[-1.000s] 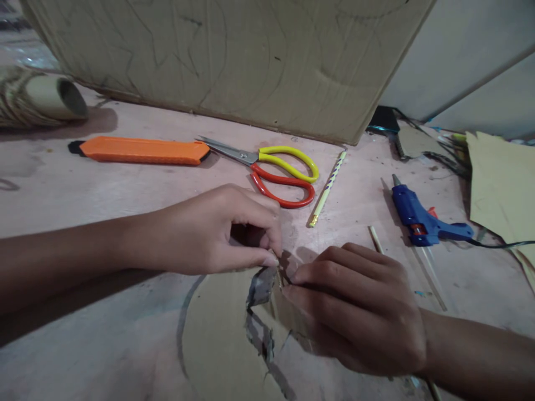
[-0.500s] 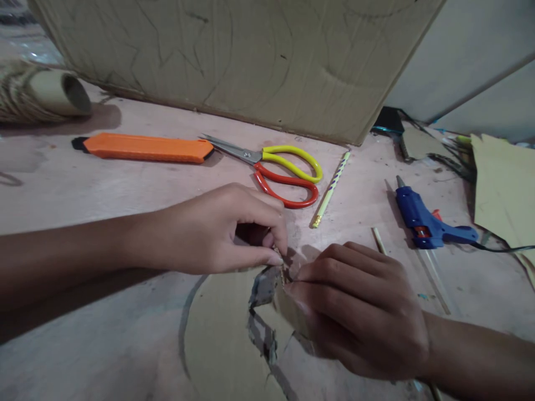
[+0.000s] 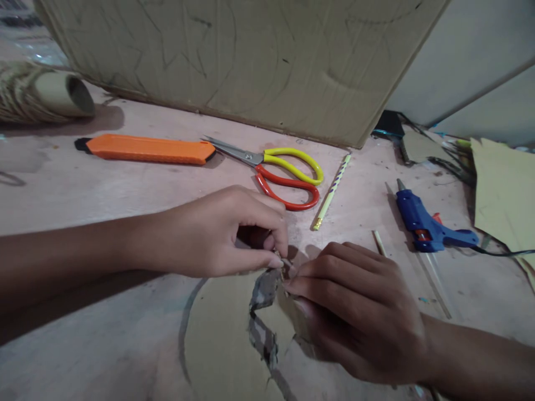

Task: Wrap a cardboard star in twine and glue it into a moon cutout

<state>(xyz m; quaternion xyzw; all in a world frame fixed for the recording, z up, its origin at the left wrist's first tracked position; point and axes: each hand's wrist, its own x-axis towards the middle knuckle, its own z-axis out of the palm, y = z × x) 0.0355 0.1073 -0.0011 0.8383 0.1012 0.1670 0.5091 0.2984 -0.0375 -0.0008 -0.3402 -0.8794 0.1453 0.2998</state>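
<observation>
A piece of cardboard (image 3: 217, 328) with a rounded outer edge and a ragged, jagged cut-out lies on the table near me. My left hand (image 3: 221, 234) reaches in from the left, thumb and forefinger pinched on the cardboard's upper edge. From the right, my right hand (image 3: 363, 312) pinches the same cardboard beside the torn cut-out, its fingertips close to those of the left. The bit between the two pinches is narrow and partly hidden by the fingers. Just beyond the hands are scissors (image 3: 288, 178) with one yellow and one red handle.
An orange utility knife (image 3: 150, 149) and a yellow patterned pencil (image 3: 332, 192) lie beyond my hands. A blue glue gun (image 3: 430, 220) rests at right, by more cardboard (image 3: 501, 189). A large cardboard panel (image 3: 251, 61) stands at the back; a twine roll (image 3: 54, 92) lies left.
Both hands keep their pinch on the cardboard, with only a slight shift of the fingertips. The whole view has moved slightly; the tools lie as before.
</observation>
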